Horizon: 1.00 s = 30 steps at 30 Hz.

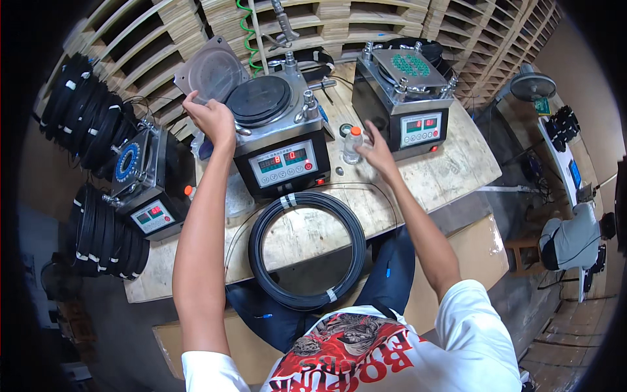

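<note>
Below and between the two hands, a black cable coil (256, 251) bound with white tape sits at the table edge, over the person's lap. Past it, on the wooden table (457, 163), stands the middle machine (281, 171), to the right of the left forearm. The right hand (379, 151) is wide, thumb and fingers apart, just beside a clear bottle (353, 149) with an orange cap; contact is unclear. The left hand (212, 123) has its fingers at the lower edge of a tilted square plate (210, 73); I cannot tell how firmly it grips. A black round pad (259, 100) lies right of that hand. Another machine (421, 130) stands right of the right hand, a third (151, 215) left of the left forearm. Beyond both hands hang a green hose (247, 39) and, behind it, stacked pallets (144, 40).
</note>
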Each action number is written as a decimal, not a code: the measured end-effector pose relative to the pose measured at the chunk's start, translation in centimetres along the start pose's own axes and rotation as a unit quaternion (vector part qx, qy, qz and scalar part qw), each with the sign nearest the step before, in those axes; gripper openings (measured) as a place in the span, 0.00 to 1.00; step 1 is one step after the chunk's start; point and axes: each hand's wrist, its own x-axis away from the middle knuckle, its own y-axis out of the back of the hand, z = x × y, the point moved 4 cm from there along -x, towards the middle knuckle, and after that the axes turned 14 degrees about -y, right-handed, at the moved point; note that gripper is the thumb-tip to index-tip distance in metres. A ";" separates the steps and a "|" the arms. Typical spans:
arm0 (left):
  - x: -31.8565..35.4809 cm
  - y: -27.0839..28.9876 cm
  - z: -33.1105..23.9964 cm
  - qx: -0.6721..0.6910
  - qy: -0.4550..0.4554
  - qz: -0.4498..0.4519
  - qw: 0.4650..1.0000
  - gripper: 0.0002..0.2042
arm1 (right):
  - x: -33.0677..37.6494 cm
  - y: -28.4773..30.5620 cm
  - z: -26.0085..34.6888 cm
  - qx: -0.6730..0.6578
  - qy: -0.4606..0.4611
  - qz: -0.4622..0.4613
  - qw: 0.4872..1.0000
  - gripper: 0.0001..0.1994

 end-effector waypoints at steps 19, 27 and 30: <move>0.3 1.5 -0.4 0.031 0.014 -0.043 0.998 0.18 | -4.1 -1.7 24.7 0.162 0.074 0.266 0.947 0.30; 0.3 0.9 -1.0 0.031 0.018 -0.044 0.998 0.19 | -4.2 -9.6 33.5 0.575 0.257 0.255 0.734 0.33; 0.3 1.3 -1.0 0.032 0.014 -0.054 0.998 0.19 | -2.2 -11.7 34.9 0.685 0.257 0.227 0.643 0.29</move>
